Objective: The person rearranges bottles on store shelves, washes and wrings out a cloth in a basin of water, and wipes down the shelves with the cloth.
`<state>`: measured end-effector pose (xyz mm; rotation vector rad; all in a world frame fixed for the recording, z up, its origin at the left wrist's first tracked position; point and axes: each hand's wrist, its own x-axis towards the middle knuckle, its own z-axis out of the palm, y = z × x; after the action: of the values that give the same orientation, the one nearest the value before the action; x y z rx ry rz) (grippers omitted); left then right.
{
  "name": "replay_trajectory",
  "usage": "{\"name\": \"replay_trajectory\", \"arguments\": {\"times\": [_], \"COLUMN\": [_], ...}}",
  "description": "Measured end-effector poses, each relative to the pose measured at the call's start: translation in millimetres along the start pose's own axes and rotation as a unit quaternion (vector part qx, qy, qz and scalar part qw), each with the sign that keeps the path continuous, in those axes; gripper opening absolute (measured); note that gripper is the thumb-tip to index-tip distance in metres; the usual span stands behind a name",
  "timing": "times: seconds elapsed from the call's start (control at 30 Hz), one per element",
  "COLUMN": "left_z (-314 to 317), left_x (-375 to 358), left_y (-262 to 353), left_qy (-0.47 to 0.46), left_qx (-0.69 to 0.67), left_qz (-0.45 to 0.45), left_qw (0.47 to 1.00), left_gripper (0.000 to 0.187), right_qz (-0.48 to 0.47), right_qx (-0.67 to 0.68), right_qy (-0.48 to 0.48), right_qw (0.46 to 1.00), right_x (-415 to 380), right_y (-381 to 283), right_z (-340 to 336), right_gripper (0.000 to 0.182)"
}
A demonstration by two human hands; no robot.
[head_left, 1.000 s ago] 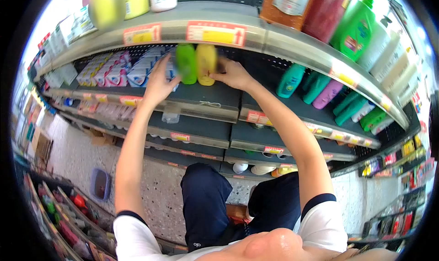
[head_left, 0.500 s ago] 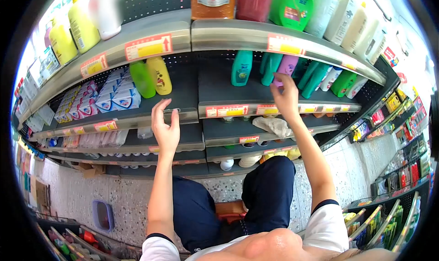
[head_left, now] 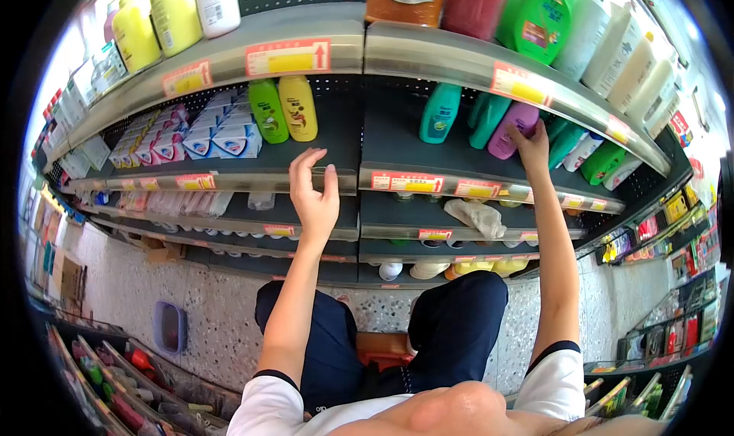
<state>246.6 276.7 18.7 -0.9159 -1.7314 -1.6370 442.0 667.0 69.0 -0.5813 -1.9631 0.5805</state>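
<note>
My right hand is wrapped around a purple shampoo bottle on the second shelf, fingers on its front and side. Left of that bottle stand teal bottles, and a single teal bottle is further left. Right of my right hand are more teal bottles, partly hidden. My left hand hovers in front of the shelf edge, thumb and fingers apart, holding nothing. Behind it, a green bottle and a yellow bottle stand side by side.
Boxed soaps are stacked at the left. Large bottles line the upper shelf, whose edge overhangs the second shelf. A crumpled pale cloth or bag lies on the shelf below. A purple bin stands on the floor.
My right hand has reached in and closed on the purple bottle, which sits further forward. The view has shifted, and my left hand remains raised with its fingers apart.
</note>
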Motion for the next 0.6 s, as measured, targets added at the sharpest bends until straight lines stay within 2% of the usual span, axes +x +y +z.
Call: {"name": "replay_trajectory", "arguments": {"times": [0.07,0.17,0.3,0.37,0.43,0.47,0.6], "left_z": [-1.0,-3.7,-11.2,-16.9,-19.5,-20.5,-20.1], "left_x": [-1.0,-2.0,0.1,1.8,0.9,1.1,1.3], "left_y": [-2.9,-2.6,-9.4,-11.4,-15.4,-16.2,-18.3], "left_qy": [-0.002,-0.005,0.005,0.012,0.016,0.015,0.014], "left_qx": [-0.014,-0.031,-0.042,-0.041,-0.041,-0.041,-0.048], "left_qz": [-0.008,-0.018,-0.025,-0.03,-0.032,-0.031,-0.027], "left_qw": [1.0,0.999,0.999,0.999,0.999,0.999,0.998], "left_gripper": [0.022,0.023,0.022,0.022,0.021,0.021,0.022], "right_qz": [0.012,0.045,-0.082,-0.036,-0.033,-0.017,-0.116], "right_qx": [0.004,-0.002,-0.081,-0.044,0.084,0.077,0.116], "right_qy": [-0.008,-0.023,-0.017,-0.032,-0.025,-0.046,-0.116], "right_qw": [1.0,0.999,0.993,0.998,0.996,0.996,0.98], "right_x": [1.7,3.6,-23.0,-45.0,-62.2,-68.0,-78.3], "right_y": [6.1,0.6,-36.2,-82.8,-107.7,-116.8,-160.0], "right_z": [-1.2,-5.1,-10.5,-13.1,-9.2,-10.2,9.8], "right_gripper": [0.033,0.034,0.038,0.04,0.037,0.036,0.041]}}
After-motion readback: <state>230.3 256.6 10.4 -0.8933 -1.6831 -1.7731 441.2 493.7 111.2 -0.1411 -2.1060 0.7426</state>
